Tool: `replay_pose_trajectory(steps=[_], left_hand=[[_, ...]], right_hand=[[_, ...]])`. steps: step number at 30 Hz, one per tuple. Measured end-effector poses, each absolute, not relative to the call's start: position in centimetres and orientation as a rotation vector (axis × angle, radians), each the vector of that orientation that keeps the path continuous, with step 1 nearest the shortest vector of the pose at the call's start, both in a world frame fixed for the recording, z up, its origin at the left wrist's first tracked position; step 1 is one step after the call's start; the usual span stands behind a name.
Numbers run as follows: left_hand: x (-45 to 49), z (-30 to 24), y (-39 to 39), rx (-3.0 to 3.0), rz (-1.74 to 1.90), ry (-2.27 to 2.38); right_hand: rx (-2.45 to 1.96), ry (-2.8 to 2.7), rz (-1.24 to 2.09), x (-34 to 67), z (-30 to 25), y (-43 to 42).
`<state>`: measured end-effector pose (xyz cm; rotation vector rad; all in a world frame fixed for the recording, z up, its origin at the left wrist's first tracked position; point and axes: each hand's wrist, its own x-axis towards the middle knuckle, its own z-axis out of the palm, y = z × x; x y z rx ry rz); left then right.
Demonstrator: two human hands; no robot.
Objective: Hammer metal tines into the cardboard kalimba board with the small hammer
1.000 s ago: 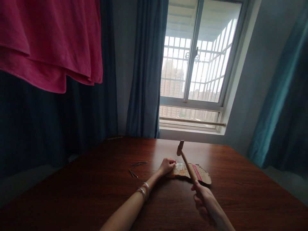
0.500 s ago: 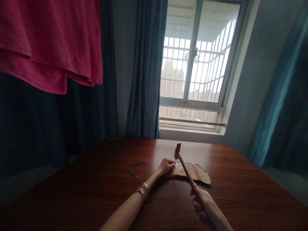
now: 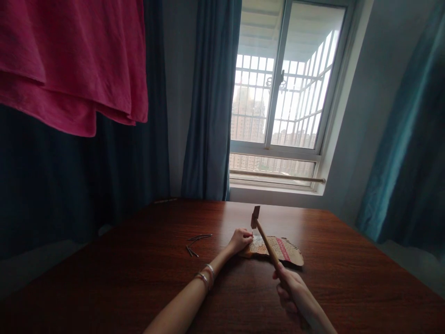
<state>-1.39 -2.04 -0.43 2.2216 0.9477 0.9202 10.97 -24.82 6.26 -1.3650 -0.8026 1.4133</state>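
My right hand (image 3: 290, 288) is wrapped round the wooden handle of a hammer (image 3: 267, 242). The hammer's head is raised just over my left hand's fingertips. My left hand (image 3: 241, 240) is closed in a pinch on a thin nail (image 3: 252, 234), which stands upright at the left end of a flat piece of cardboard (image 3: 295, 254). Many small dots or holes and a pink printed band mark the cardboard, and its right edge is ragged. Where the nail's point meets the cardboard is hidden by my fingers.
Several loose nails (image 3: 192, 251) lie on the brown wooden table (image 3: 139, 287), left of my left hand. Behind the table are a barred window (image 3: 278, 111) and blue curtains (image 3: 210, 102). A pink cloth (image 3: 76, 65) hangs at the upper left.
The hammer and my right hand have shifted very slightly left and up. My left hand keeps its pinch on the nail, and the cardboard stays in place.
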Motion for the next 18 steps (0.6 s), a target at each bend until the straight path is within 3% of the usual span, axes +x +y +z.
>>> replay_pose_trajectory(steps=[18], left_hand=[[-1.3, -1.1, -1.4, 2.288, 0.959, 0.877]], right_hand=[[-1.338, -0.806, 1.408, 10.8, 6.1, -24.9]])
